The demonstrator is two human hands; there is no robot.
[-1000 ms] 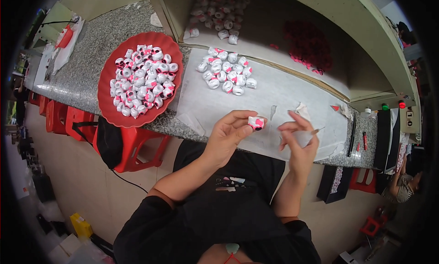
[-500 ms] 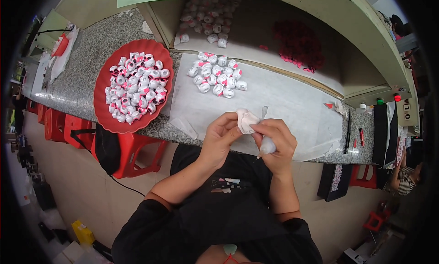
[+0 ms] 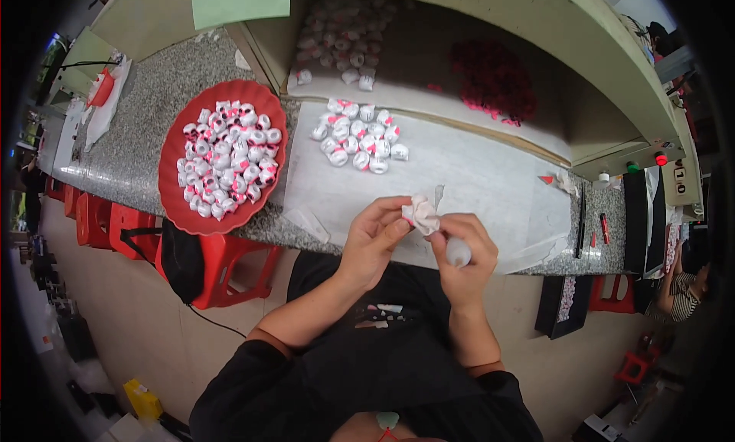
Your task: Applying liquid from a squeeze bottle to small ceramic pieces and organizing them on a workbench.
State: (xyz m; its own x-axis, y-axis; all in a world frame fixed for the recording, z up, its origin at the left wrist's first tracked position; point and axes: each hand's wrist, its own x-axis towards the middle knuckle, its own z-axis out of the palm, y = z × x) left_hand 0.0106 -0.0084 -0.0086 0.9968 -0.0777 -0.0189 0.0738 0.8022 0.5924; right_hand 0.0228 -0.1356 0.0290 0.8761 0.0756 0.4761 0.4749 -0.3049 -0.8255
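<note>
My left hand [image 3: 373,241] is closed, pinching a soft white piece with folded, ruffled edges [image 3: 423,214] and a bit of pink beside the thumb. My right hand [image 3: 468,264] touches the same piece with thumb and fingertips. Tucked in its palm is a small translucent squeeze bottle [image 3: 458,252]; its tip is hidden. Beyond the hands, several small white pieces with pink patches [image 3: 360,136] lie grouped on a white paper sheet [image 3: 490,182]. To the left, many similar pieces fill a red scalloped bowl [image 3: 172,147].
A shelf compartment behind holds more white pieces [image 3: 341,40] and a heap of dark pink pieces [image 3: 494,82]. A red marker [image 3: 605,228] lies at the right of the granite counter [image 3: 145,128]. Red stools [image 3: 230,266] stand below the counter. Another person [image 3: 685,293] sits far right.
The white piece has turned in my fingers and now shows ruffled folds and some pink. The bottle in my right hand has tilted, hiding its tip. The view has shifted slightly.
</note>
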